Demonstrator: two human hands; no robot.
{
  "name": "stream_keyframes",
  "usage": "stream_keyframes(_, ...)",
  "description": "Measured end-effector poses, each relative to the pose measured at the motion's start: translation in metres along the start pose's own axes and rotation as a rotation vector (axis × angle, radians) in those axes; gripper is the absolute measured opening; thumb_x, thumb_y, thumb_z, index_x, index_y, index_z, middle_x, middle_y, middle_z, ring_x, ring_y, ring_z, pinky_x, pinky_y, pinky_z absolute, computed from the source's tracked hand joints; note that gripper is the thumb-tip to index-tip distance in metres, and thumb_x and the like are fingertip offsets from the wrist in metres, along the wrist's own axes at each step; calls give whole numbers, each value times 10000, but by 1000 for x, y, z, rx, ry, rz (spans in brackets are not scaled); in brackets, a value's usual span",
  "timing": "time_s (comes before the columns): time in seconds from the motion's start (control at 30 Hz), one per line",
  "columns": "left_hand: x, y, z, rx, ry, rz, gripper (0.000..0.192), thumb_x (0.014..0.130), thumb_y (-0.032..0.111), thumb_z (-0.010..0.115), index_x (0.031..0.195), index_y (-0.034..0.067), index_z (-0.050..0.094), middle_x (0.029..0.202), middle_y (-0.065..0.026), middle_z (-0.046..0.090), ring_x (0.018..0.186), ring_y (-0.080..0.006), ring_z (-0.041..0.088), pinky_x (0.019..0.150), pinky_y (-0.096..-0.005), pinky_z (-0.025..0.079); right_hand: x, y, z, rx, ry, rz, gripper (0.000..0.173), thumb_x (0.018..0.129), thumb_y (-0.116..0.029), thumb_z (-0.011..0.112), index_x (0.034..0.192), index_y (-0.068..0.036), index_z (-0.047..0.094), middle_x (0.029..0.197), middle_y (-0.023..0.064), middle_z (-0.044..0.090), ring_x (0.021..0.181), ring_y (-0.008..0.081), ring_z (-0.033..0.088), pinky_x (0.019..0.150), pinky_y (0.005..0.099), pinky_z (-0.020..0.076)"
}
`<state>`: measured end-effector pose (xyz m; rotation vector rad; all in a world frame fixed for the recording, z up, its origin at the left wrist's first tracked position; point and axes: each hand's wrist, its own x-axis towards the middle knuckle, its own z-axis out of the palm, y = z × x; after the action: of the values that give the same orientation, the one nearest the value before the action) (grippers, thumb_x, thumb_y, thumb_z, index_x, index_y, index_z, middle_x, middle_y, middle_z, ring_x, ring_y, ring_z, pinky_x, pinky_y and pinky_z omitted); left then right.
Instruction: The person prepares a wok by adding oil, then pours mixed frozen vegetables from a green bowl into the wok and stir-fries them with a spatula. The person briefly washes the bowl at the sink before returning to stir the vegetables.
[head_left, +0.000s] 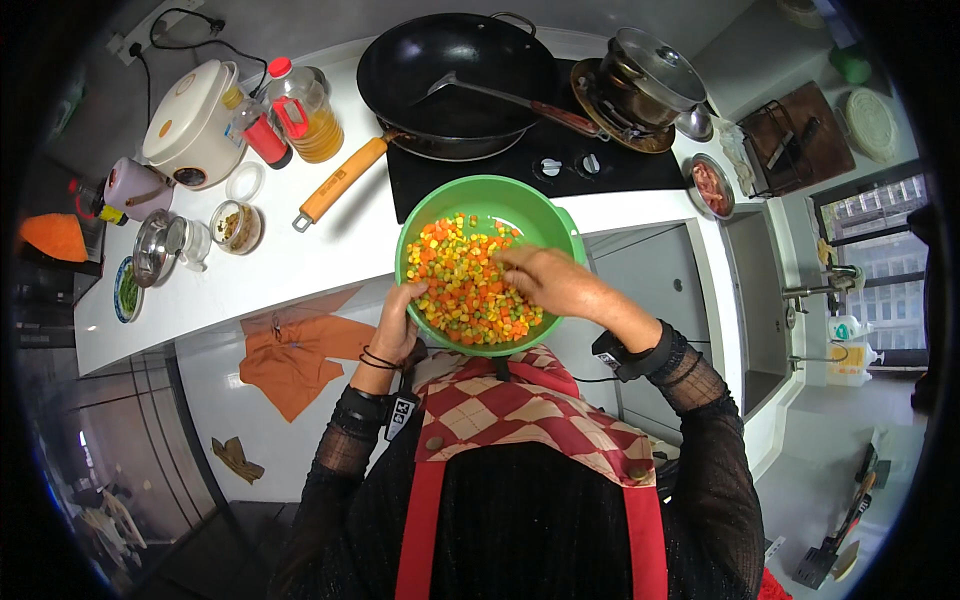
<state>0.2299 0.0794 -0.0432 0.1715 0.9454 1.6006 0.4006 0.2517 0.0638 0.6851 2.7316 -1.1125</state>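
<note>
A green plastic bowl (487, 196) is held in front of my apron, at the counter's front edge. Diced carrot, corn kernels and green peas, a vegetable mix (469, 289), cover much of its bottom. My left hand (397, 322) grips the bowl's left rim, thumb over the edge and fingers hidden beneath. Over the bowl's right side, my right hand (555, 281) reaches in, its slightly blurred, bent fingers at the vegetables. Whether any pieces are between those fingers is hidden.
Behind the bowl, a black wok (457, 82) with a metal spatula (517, 101) in it sits on the cooktop (480, 176). Its wooden handle (341, 180) juts left over the counter. A lidded pot (649, 82) stands right, near a bowl of raw meat (711, 187). Oil bottles (307, 120) stand left.
</note>
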Motion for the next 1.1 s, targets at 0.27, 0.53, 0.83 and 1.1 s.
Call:
stream_keyframes(0.27,-2,-1,2,6,-20,52,421,868,193,539,1177,-90,499,1088,-142,613,930,-199,637,794,-304,530,3,0,-13,-197,178,31,343,794,-85,641,1134,-46,611,1041,151,608,1004,317,567,807,412,464)
stream_keyframes(0.53,-18,4,5,-40,13,37,457,873,247,538,1220,-47,491,1168,-161,589,1007,-255,617,867,-373,517,-19,-14,-23,-207,426,-286,376,796,-73,679,1161,-44,597,1079,112,567,984,285,571,804,370,487)
stream_keyframes(0.83,-30,31,29,-187,126,199,484,875,260,515,1249,-42,460,1220,-166,557,1061,-272,594,912,-395,493,-34,30,-22,790,444,50,681,903,-281,634,1448,-56,292,1398,143,379,1177,277,493,910,398,480)
stream_keyframes(1.1,-23,43,82,103,73,318,541,867,238,550,1297,-59,414,1253,-190,539,1117,-286,573,959,-404,481,-11,36,-4,1441,234,-40,689,968,-527,403,1431,-29,293,1400,164,425,1266,260,454,1015,414,430)
